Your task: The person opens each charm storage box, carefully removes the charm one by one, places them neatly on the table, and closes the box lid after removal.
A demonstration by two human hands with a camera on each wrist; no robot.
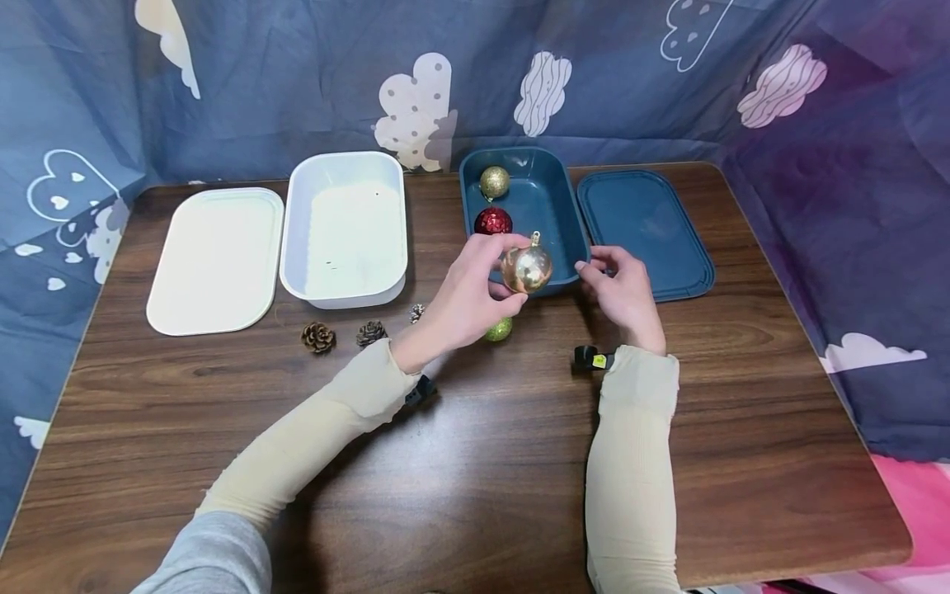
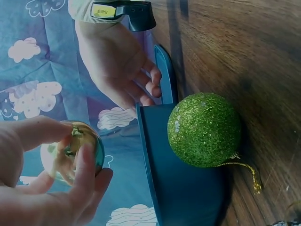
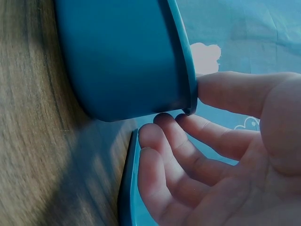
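My left hand (image 1: 467, 293) holds a shiny gold ornament ball (image 1: 528, 268) between thumb and fingers, above the near end of the blue container (image 1: 545, 190). The ball's cap points up in the head view. At the container's near right corner, my right hand (image 1: 622, 290) has its thumb on the rim (image 3: 190, 87) and its fingers beneath it. Inside the container lie a glittery gold ball (image 1: 494, 181) and a red ball (image 1: 493, 221), the latter partly behind my left hand. A glittery green ball (image 2: 204, 129) with a gold string rests on the table outside the container's near wall.
A white container (image 1: 345, 239) stands left of the blue one, with a white lid (image 1: 217, 260) beside it. The blue lid (image 1: 646, 235) lies at the right. Pine cones (image 1: 318, 337) sit in front of the white container. Patterned cloth (image 1: 297, 74) hangs behind the table.
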